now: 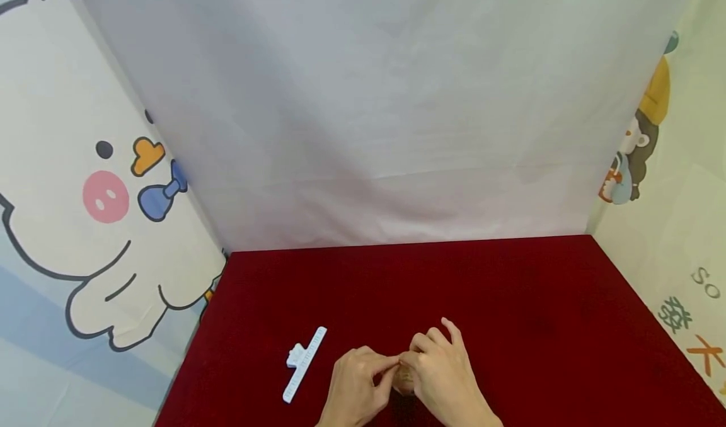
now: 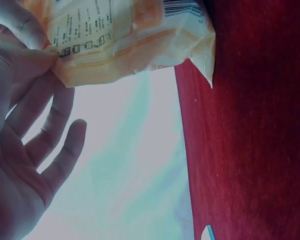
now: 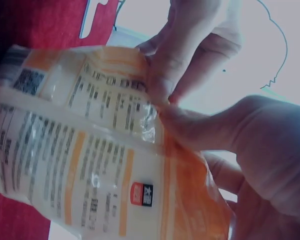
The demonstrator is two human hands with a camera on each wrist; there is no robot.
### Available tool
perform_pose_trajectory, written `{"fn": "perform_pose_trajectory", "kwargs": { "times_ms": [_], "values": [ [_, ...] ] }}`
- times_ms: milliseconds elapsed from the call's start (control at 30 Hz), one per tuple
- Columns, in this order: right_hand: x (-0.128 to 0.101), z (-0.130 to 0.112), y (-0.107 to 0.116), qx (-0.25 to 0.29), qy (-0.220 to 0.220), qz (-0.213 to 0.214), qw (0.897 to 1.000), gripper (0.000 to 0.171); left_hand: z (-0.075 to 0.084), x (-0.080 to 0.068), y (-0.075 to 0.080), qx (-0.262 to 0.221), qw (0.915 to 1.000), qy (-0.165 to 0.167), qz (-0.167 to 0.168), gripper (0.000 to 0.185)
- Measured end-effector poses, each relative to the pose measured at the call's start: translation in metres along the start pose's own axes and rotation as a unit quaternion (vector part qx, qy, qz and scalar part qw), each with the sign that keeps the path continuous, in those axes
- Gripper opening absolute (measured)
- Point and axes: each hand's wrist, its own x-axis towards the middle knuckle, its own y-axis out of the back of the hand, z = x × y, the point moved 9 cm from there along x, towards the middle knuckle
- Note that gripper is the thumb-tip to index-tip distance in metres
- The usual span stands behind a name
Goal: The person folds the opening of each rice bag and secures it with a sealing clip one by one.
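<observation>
A small orange and white printed packet (image 1: pixel 404 380) is held between both hands just above the red tablecloth (image 1: pixel 510 301), near the front edge. My left hand (image 1: pixel 363 376) pinches the packet's (image 2: pixel 130 35) edge between thumb and forefinger, and its (image 2: pixel 40 55) other fingers hang loose. My right hand (image 1: pixel 439 364) pinches the same packet (image 3: pixel 80 145) from the other side, with its (image 3: pixel 190 130) thumb pressed on the crinkled top seam. The left hand's fingertips (image 3: pixel 162 82) meet it there. The packet is mostly hidden by the hands in the head view.
A white plastic sealing clip (image 1: pixel 304 363) lies on the cloth left of my left hand. A white backdrop (image 1: pixel 363 131) closes the back. Cartoon-printed panels stand at the left (image 1: pixel 102 225) and right (image 1: pixel 680 225) sides.
</observation>
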Motion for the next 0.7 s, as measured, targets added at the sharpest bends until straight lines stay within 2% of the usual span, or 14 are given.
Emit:
{"fn": "perform_pose_trajectory", "kwargs": {
  "times_ms": [200,300,367,700],
  "values": [
    [0.000,0.002,-0.001,0.000,-0.008,-0.005,1.000,0.022,-0.009,-0.003,-0.004,-0.043,0.9969,0.038,-0.053,0.014],
    [0.000,0.002,-0.002,-0.004,-0.007,-0.010,1.000,0.020,-0.014,-0.007,-0.003,-0.049,0.9954,0.053,-0.062,0.011],
    [0.001,0.004,-0.002,-0.006,-0.012,-0.015,1.000,0.021,-0.016,-0.008,-0.002,-0.047,0.9956,0.055,-0.059,0.011],
    [0.006,-0.002,-0.002,-0.016,-0.023,-0.027,0.999,0.022,-0.012,-0.008,0.002,0.023,0.9997,0.009,-0.003,0.014]
  ]
}}
